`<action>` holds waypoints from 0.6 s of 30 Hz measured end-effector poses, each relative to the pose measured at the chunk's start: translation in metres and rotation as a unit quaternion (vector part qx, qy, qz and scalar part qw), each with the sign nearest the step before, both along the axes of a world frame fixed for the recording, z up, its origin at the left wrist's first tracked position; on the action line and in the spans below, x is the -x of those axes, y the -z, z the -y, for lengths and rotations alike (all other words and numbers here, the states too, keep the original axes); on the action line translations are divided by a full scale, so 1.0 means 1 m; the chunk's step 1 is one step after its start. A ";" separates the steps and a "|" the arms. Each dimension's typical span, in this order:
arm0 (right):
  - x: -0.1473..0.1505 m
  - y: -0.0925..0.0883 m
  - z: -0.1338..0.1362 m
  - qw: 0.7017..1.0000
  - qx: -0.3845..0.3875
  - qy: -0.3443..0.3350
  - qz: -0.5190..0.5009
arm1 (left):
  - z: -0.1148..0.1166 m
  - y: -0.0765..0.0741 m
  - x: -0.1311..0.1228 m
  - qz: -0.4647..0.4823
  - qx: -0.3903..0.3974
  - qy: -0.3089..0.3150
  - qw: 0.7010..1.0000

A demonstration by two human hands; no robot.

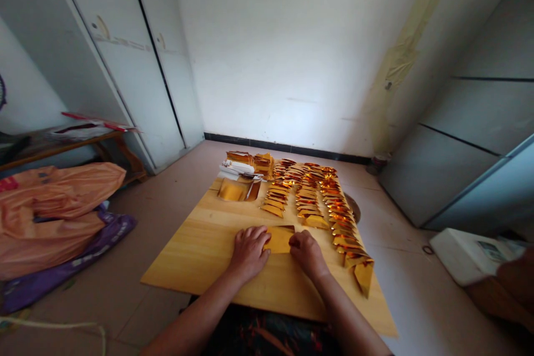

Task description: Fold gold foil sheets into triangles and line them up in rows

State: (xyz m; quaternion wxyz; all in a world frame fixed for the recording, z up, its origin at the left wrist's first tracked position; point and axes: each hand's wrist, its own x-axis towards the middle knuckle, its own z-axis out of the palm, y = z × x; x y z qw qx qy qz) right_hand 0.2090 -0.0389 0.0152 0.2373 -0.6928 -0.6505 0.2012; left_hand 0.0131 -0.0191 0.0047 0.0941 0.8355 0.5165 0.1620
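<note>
A gold foil sheet lies flat on the wooden board in front of me. My left hand presses on its left edge with curled fingers. My right hand presses on its right edge, fingers bent down onto the paper. Beyond the hands, several folded gold paper pieces lie in overlapping rows that run from the board's far side down its right edge. A stack of unfolded gold sheets sits at the far left of the board.
White packets and more gold paper lie at the board's far edge. Orange and purple plastic bags are heaped on the floor to the left, by a low wooden bench. A white box rests on the right.
</note>
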 end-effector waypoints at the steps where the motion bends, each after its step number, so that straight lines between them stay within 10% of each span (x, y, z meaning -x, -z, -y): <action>1: -0.002 0.001 -0.001 1.000 0.000 -0.001 -0.003 | -0.001 0.000 0.002 -0.005 0.005 0.008 1.000; 18: -0.013 0.003 0.008 0.989 -0.051 -0.137 0.005 | -0.006 -0.004 0.009 0.003 -0.002 0.035 0.999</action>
